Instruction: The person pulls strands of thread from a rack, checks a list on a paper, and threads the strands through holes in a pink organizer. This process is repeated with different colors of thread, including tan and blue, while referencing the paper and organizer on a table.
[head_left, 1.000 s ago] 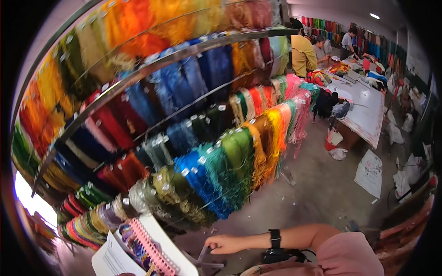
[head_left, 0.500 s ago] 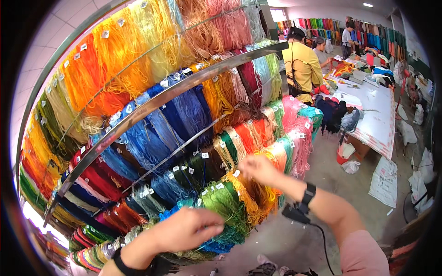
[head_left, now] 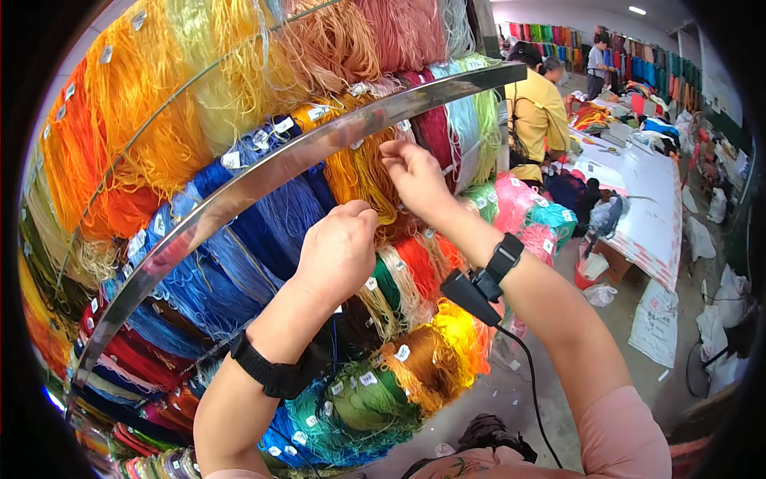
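Hanks of coloured thread hang on a tilted rack in front of me. My left hand is closed in a loose fist in front of the blue hanks, near the lower end of a golden-yellow hank. What its fingers hold, if anything, is hidden. My right hand has its fingers bent together against the right side of the golden hank, just below the metal bar. Whatever is between those fingertips cannot be made out. Small white tags hang on many hanks.
Below my arms hang green and orange-brown hanks. A cable runs from the device on my right wrist. To the right, a person in yellow stands by a white table; a red bucket sits beneath its near end.
Both hands have risen to the middle row of hanks, under the metal bar. My left hand went up from the green hanks, my right up from the orange ones. The view has shifted closer.
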{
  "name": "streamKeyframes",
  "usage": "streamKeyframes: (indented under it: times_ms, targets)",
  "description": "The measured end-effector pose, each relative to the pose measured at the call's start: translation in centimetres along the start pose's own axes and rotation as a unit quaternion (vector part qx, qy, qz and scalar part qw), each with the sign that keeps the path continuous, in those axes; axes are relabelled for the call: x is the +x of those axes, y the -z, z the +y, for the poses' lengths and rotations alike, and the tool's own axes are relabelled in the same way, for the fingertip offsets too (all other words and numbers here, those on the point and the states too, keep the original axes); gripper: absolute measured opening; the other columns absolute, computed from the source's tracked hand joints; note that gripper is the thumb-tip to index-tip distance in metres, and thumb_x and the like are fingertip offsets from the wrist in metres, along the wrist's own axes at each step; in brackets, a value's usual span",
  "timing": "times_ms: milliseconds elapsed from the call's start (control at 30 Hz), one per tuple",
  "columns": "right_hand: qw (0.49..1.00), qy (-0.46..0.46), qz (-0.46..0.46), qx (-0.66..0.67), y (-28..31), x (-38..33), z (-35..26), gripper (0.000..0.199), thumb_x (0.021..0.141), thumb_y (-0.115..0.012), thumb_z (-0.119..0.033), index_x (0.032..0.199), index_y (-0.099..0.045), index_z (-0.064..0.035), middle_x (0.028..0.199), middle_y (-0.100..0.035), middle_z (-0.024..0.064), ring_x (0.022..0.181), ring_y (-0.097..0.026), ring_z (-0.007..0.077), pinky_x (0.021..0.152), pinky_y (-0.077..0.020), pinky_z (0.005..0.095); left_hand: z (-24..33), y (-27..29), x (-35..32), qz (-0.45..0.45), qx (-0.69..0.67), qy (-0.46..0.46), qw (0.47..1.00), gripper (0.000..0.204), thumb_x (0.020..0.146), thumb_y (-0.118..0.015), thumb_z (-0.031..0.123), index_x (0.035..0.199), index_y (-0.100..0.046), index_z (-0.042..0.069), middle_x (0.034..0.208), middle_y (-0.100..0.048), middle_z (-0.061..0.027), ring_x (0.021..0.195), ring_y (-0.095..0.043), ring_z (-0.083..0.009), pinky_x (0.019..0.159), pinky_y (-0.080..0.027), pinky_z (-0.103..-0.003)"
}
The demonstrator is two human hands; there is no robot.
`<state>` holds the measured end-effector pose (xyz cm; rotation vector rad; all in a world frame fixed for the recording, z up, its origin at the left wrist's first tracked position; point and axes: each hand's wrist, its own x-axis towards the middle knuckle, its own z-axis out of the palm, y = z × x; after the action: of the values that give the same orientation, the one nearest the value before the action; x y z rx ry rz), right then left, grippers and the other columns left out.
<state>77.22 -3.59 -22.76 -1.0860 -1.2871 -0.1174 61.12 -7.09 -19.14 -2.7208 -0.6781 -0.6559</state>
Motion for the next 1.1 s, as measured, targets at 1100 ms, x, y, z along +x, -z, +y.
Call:
streamKeyframes:
  times_ms: [1100]
  targets:
    - [0.814,-0.253,-0.221,0.474,4.8,3.1,1.3,0.008,0.073,-0.051,-0.005,0.078,-0.054,-0.0007,0.067,-0.055,0.0047,0.052,-0.049,0.0065,0.046,-0.0378,0.0157,0.2,-2.3,3.7,0.164,-0.438,0.212,0.858,0.016,0.075,-0.049,0.002,0.088,-0.056,-0.003,0.078,-0.059,-0.0085,0.068,-0.057,-0.0112,0.062,-0.044,-0.022]
